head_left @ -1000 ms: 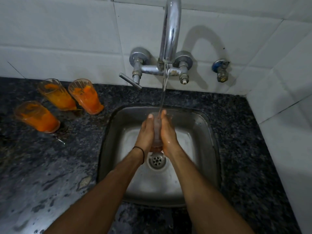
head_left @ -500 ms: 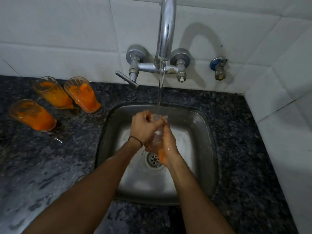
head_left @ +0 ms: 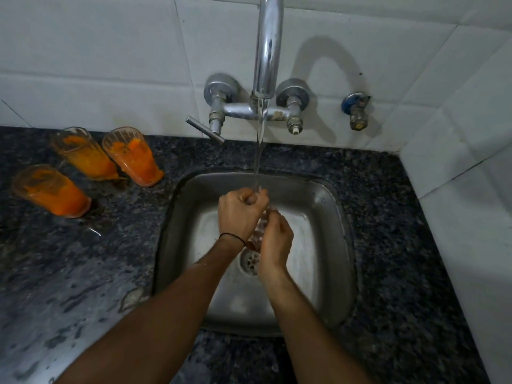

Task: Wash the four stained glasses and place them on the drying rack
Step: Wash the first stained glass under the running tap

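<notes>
I count four glasses. Three orange-stained ones stand well off to the left of the left hand (head_left: 239, 210): a near glass (head_left: 51, 191), a far glass (head_left: 84, 153) and a third glass (head_left: 133, 156) closest to that hand. The fourth glass (head_left: 260, 231) is gripped between the two hands, left and right hand (head_left: 275, 245). Beyond the hands I see one tap (head_left: 267, 51) with one lever (head_left: 205, 129), and up to the right of them one wall valve (head_left: 356, 112). Under them are one sink (head_left: 340, 217) and one drain (head_left: 250, 260). One black band (head_left: 232, 236) circles the left wrist.
</notes>
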